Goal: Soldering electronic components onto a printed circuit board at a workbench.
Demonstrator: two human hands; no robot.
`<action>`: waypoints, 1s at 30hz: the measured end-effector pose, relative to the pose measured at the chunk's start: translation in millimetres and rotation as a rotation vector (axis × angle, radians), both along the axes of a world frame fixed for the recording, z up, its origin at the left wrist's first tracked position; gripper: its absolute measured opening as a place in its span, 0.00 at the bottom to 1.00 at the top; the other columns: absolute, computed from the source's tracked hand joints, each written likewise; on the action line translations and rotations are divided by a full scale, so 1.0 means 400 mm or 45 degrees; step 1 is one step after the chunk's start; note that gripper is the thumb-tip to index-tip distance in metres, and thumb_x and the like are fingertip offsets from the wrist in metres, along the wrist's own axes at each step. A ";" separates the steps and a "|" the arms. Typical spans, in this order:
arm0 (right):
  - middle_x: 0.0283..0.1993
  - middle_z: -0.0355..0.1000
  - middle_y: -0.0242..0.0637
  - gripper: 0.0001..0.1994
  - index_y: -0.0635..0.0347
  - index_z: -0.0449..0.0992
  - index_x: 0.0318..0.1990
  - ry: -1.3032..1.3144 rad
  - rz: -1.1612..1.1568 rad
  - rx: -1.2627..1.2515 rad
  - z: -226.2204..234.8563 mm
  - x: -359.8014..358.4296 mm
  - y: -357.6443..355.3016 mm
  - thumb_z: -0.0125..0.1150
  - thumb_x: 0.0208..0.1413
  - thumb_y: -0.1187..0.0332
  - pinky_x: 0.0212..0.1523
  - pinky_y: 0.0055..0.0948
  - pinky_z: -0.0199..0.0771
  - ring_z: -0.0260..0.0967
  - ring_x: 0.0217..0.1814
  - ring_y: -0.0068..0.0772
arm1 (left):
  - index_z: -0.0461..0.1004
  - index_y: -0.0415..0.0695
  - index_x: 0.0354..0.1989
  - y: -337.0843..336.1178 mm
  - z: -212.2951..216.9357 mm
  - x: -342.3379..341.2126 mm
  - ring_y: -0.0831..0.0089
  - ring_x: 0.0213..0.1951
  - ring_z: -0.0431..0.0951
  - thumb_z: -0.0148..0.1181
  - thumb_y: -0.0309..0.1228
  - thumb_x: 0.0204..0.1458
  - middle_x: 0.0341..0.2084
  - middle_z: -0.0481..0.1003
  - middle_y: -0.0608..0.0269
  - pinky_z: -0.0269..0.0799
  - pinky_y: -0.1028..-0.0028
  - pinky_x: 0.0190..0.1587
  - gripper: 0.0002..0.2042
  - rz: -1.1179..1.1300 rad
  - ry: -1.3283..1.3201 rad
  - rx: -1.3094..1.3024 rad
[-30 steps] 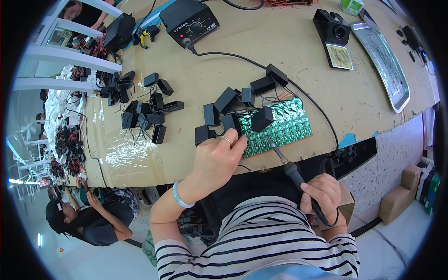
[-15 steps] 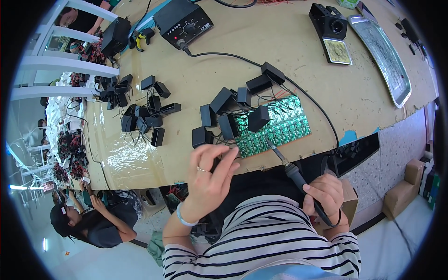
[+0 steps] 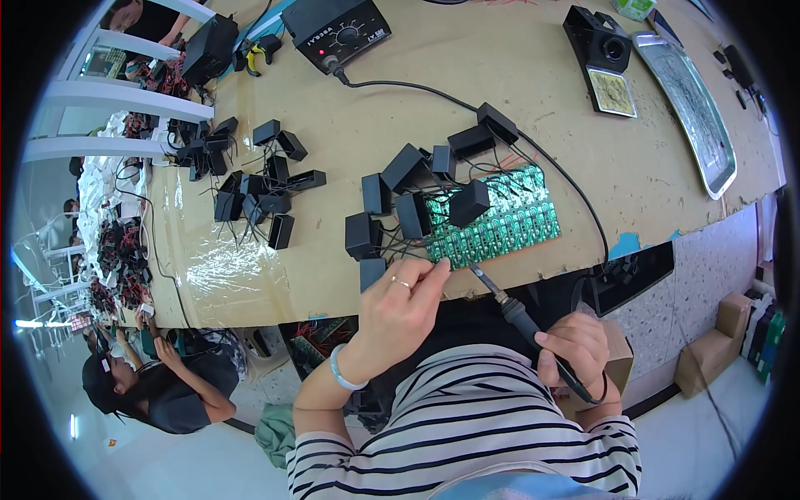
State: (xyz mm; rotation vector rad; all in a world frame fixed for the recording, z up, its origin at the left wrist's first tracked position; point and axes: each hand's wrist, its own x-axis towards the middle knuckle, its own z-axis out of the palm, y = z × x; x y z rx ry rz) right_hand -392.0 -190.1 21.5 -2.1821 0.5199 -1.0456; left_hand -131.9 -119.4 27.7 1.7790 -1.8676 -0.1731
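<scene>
A green circuit board panel (image 3: 521,218) lies near the table's front edge. Several small black boxes (image 3: 412,216) with thin dark wires crowd its left and far sides, and one rests over the board. My left hand (image 3: 398,310) is closed in a pinch at the board's near left corner, beside the wires; what its fingertips hold is too small to make out. Held in my right hand (image 3: 575,348) is a soldering iron (image 3: 523,317), its tip close to the board's near edge, just right of my left fingertips.
A soldering station (image 3: 337,35) stands at the back, its black cable crossing the table. To the far right are an iron stand with a sponge (image 3: 612,90) and a metal tray (image 3: 690,117). More black boxes (image 3: 265,187) lie left. Another person (image 3: 167,387) sits at lower left.
My left hand has moved right and its fingers have closed at the board's corner. The iron's tip has shifted slightly left and toward me, off the board's middle. The view has shifted a little.
</scene>
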 end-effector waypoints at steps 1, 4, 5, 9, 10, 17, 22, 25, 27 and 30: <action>0.26 0.73 0.34 0.13 0.65 0.80 0.37 0.002 0.001 0.001 -0.003 0.003 0.001 0.63 0.40 0.84 0.27 0.29 0.77 0.73 0.23 0.33 | 0.82 0.39 0.42 -0.006 -0.001 -0.001 0.67 0.29 0.76 0.68 0.17 0.46 0.30 0.73 0.63 0.73 0.71 0.30 0.13 -0.015 -0.035 -0.007; 0.26 0.73 0.35 0.13 0.65 0.80 0.37 0.008 0.010 0.002 -0.013 0.006 0.003 0.64 0.40 0.83 0.27 0.28 0.77 0.74 0.23 0.34 | 0.82 0.40 0.40 -0.012 -0.006 -0.004 0.67 0.28 0.76 0.69 0.18 0.45 0.29 0.73 0.63 0.73 0.72 0.30 0.12 -0.019 -0.058 -0.033; 0.26 0.73 0.35 0.13 0.65 0.80 0.37 0.007 0.016 0.001 -0.016 0.005 0.004 0.64 0.40 0.83 0.27 0.28 0.77 0.74 0.23 0.33 | 0.82 0.40 0.39 -0.013 -0.007 -0.004 0.67 0.28 0.76 0.69 0.18 0.45 0.29 0.74 0.63 0.73 0.72 0.30 0.11 -0.010 -0.049 -0.052; 0.26 0.73 0.34 0.12 0.65 0.80 0.37 0.008 0.043 0.005 -0.011 0.007 0.003 0.65 0.40 0.82 0.27 0.27 0.76 0.74 0.24 0.33 | 0.82 0.40 0.38 -0.016 0.002 -0.004 0.67 0.28 0.77 0.69 0.18 0.45 0.28 0.74 0.63 0.74 0.71 0.30 0.10 0.022 -0.045 -0.037; 0.26 0.73 0.34 0.12 0.65 0.80 0.37 0.008 0.043 0.006 -0.013 0.009 0.004 0.65 0.40 0.82 0.27 0.27 0.76 0.74 0.24 0.33 | 0.82 0.40 0.37 -0.018 0.002 -0.006 0.67 0.29 0.77 0.69 0.18 0.45 0.28 0.74 0.63 0.74 0.71 0.30 0.10 0.014 -0.044 -0.032; 0.25 0.72 0.34 0.10 0.65 0.78 0.37 0.025 0.048 -0.038 -0.019 0.014 0.006 0.64 0.44 0.80 0.26 0.28 0.75 0.73 0.23 0.33 | 0.81 0.40 0.36 -0.027 0.004 -0.010 0.66 0.31 0.77 0.69 0.19 0.45 0.29 0.74 0.63 0.74 0.71 0.31 0.09 0.018 -0.077 0.017; 0.26 0.72 0.33 0.10 0.65 0.79 0.36 0.069 0.112 -0.158 -0.018 0.015 -0.001 0.66 0.42 0.81 0.25 0.24 0.74 0.71 0.23 0.29 | 0.81 0.41 0.36 -0.031 0.009 -0.012 0.66 0.31 0.78 0.68 0.20 0.46 0.29 0.74 0.63 0.75 0.70 0.32 0.08 0.027 -0.072 0.067; 0.26 0.70 0.32 0.08 0.63 0.80 0.35 0.159 0.181 -0.455 -0.011 0.017 -0.006 0.68 0.44 0.76 0.24 0.23 0.71 0.67 0.22 0.26 | 0.81 0.41 0.35 -0.038 0.019 -0.016 0.63 0.30 0.79 0.67 0.20 0.46 0.29 0.75 0.61 0.75 0.69 0.32 0.07 0.056 -0.040 0.128; 0.26 0.71 0.32 0.08 0.63 0.79 0.37 0.237 0.236 -0.485 0.017 0.011 -0.017 0.67 0.49 0.73 0.25 0.23 0.72 0.69 0.23 0.27 | 0.81 0.40 0.34 -0.043 0.023 -0.016 0.62 0.30 0.79 0.67 0.20 0.46 0.28 0.76 0.60 0.76 0.68 0.33 0.06 0.075 -0.010 0.170; 0.26 0.71 0.32 0.08 0.63 0.80 0.38 0.318 0.295 -0.542 0.025 0.008 -0.022 0.67 0.52 0.71 0.25 0.23 0.73 0.70 0.24 0.27 | 0.81 0.40 0.32 -0.048 0.028 -0.013 0.59 0.29 0.79 0.67 0.20 0.46 0.27 0.77 0.58 0.76 0.67 0.33 0.05 0.114 0.099 0.253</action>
